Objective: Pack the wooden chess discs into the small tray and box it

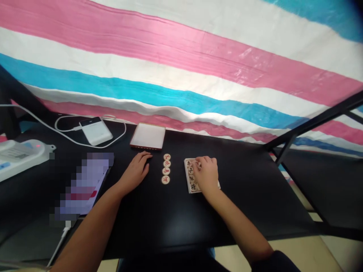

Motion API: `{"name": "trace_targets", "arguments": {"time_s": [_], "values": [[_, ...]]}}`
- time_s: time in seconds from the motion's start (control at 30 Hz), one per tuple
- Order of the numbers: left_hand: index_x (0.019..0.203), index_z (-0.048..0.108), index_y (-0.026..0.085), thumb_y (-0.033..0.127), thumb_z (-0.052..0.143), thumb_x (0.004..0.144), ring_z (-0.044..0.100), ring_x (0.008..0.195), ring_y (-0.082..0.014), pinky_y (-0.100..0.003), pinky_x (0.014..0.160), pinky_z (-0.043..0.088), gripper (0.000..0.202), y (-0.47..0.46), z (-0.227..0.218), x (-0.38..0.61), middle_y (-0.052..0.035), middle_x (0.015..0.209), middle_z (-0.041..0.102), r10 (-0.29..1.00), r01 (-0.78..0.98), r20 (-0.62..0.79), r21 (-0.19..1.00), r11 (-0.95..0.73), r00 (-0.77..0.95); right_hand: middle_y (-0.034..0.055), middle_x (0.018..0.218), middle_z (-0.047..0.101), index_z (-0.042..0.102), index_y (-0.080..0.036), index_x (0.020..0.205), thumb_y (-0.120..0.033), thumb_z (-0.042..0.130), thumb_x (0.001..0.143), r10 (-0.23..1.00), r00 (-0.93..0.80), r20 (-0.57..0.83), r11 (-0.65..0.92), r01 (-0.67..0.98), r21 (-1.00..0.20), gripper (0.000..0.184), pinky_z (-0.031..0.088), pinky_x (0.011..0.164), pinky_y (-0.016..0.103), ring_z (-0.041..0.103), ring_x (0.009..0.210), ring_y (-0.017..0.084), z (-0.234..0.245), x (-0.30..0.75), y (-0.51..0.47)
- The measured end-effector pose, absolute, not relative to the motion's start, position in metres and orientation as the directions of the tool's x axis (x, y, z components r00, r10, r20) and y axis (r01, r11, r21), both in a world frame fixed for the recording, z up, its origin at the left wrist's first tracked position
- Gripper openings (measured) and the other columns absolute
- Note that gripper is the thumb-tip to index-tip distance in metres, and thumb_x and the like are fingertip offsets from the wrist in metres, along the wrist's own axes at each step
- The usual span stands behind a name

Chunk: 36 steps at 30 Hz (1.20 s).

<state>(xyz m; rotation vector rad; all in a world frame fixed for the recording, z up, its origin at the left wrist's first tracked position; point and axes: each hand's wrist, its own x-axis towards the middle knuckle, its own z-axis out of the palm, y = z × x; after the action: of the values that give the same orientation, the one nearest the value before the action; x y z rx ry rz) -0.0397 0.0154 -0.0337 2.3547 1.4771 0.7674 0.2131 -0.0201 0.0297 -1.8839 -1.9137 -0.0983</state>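
Since a huge pink, white and blue striped tarp point(181, 64) hangs across the whole far side of the room, that's what grabs you first, but the action's down on the black bench point(170, 223). Off to the left there's a white power strip point(19, 156), a white power bank point(95, 130) with its cable, a reddish-rimmed tablet point(148, 136) and one pixelated blob I can't make out. Four round Chinese chess pieces point(166, 168) lie in a neat column just beside the left hand point(135, 172), which is resting flat and open, holding nothing. The right hand point(205, 173) is on the other side of that column, curled over a pale tray point(186, 170) of more pieces point(193, 186). Honestly can't tell if it's gripping one.
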Motion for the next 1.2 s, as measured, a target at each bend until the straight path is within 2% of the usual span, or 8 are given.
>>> {"name": "trace_targets", "arguments": {"time_s": [0.13, 0.37, 0.5, 0.67, 0.8, 0.93, 1.1, 1.2], "values": [[0.111, 0.048, 0.014, 0.024, 0.034, 0.085, 0.045, 0.111, -0.0250, -0.048, 0.098, 0.037, 0.031, 0.016, -0.031, -0.040, -0.0128, 0.116, 0.048, 0.893, 0.753, 0.285, 0.481, -0.448, 0.348, 0.0117, 0.081, 0.059, 0.064, -0.016, 0.084, -0.030, 0.053, 0.080, 0.957, 0.046, 0.285, -0.007, 0.990, -0.138, 0.019, 0.037, 0.068, 0.035, 0.044, 0.079, 0.024, 0.030, 0.229, -0.011], [0.112, 0.048, 0.015, 0.023, 0.034, 0.085, 0.045, 0.113, -0.0241, -0.046, 0.098, 0.037, 0.032, 0.014, -0.029, -0.040, -0.0118, 0.117, 0.048, 0.897, 0.761, 0.281, 0.478, -0.438, 0.340, 0.0113, 0.085, 0.059, 0.063, -0.016, 0.086, -0.027, 0.054, 0.079, 0.977, -0.010, 0.215, 0.031, 0.995, -0.093, 0.015, 0.036, 0.068, 0.033, 0.042, 0.081, 0.024, 0.035, 0.223, -0.013], [0.111, 0.049, 0.015, 0.024, 0.034, 0.085, 0.046, 0.113, -0.0246, -0.046, 0.098, 0.038, 0.031, 0.014, -0.029, -0.039, -0.0124, 0.117, 0.049, 0.902, 0.770, 0.269, 0.472, -0.430, 0.339, 0.0090, 0.086, 0.060, 0.063, -0.017, 0.088, -0.026, 0.054, 0.080, 0.985, -0.064, 0.160, 0.089, 0.983, -0.160, 0.015, 0.036, 0.072, 0.033, 0.042, 0.081, 0.023, 0.042, 0.228, -0.013], [0.112, 0.048, 0.015, 0.024, 0.034, 0.085, 0.046, 0.113, -0.0239, -0.046, 0.098, 0.037, 0.031, 0.014, -0.029, -0.039, -0.0118, 0.117, 0.049, 0.897, 0.759, 0.289, 0.481, -0.439, 0.336, 0.0063, 0.088, 0.062, 0.062, -0.017, 0.089, -0.027, 0.054, 0.081, 0.962, -0.090, 0.259, 0.174, 0.930, -0.322, 0.015, 0.035, 0.076, 0.032, 0.043, 0.082, 0.021, 0.047, 0.207, -0.003], [0.113, 0.048, 0.016, 0.023, 0.035, 0.085, 0.046, 0.113, -0.0235, -0.045, 0.098, 0.037, 0.031, 0.014, -0.030, -0.040, -0.0112, 0.118, 0.049, 0.899, 0.762, 0.282, 0.480, -0.435, 0.336, 0.0055, 0.085, 0.061, 0.061, -0.019, 0.084, -0.022, 0.058, 0.078, 0.964, -0.182, 0.195, 0.234, 0.929, -0.286, 0.008, 0.034, 0.073, 0.032, 0.043, 0.082, 0.021, 0.034, 0.175, 0.016], [0.113, 0.048, 0.016, 0.022, 0.035, 0.086, 0.045, 0.114, -0.0235, -0.045, 0.098, 0.038, 0.031, 0.014, -0.029, -0.040, -0.0116, 0.118, 0.049, 0.894, 0.762, 0.285, 0.471, -0.445, 0.346, 0.0074, 0.088, 0.061, 0.062, -0.019, 0.086, -0.020, 0.058, 0.077, 0.963, -0.209, 0.167, 0.244, 0.942, -0.231, 0.010, 0.034, 0.071, 0.033, 0.043, 0.085, 0.023, 0.020, 0.158, 0.028], [0.113, 0.048, 0.014, 0.023, 0.033, 0.086, 0.044, 0.114, -0.0244, -0.046, 0.098, 0.038, 0.032, 0.014, -0.028, -0.040, -0.0128, 0.118, 0.049, 0.896, 0.768, 0.273, 0.464, -0.441, 0.350, 0.0076, 0.092, 0.061, 0.061, -0.018, 0.094, -0.021, 0.055, 0.079, 0.954, -0.162, 0.253, 0.242, 0.914, -0.327, 0.017, 0.036, 0.074, 0.033, 0.045, 0.085, 0.022, 0.028, 0.170, 0.018], [0.113, 0.047, 0.015, 0.024, 0.033, 0.086, 0.044, 0.114, -0.0245, -0.046, 0.098, 0.037, 0.032, 0.015, -0.031, -0.041, -0.0122, 0.118, 0.048, 0.896, 0.766, 0.273, 0.468, -0.441, 0.349, 0.0071, 0.092, 0.062, 0.062, -0.017, 0.092, -0.022, 0.054, 0.078, 0.962, -0.059, 0.268, 0.155, 0.923, -0.353, 0.016, 0.036, 0.077, 0.033, 0.046, 0.085, 0.021, 0.037, 0.198, 0.003]]}}
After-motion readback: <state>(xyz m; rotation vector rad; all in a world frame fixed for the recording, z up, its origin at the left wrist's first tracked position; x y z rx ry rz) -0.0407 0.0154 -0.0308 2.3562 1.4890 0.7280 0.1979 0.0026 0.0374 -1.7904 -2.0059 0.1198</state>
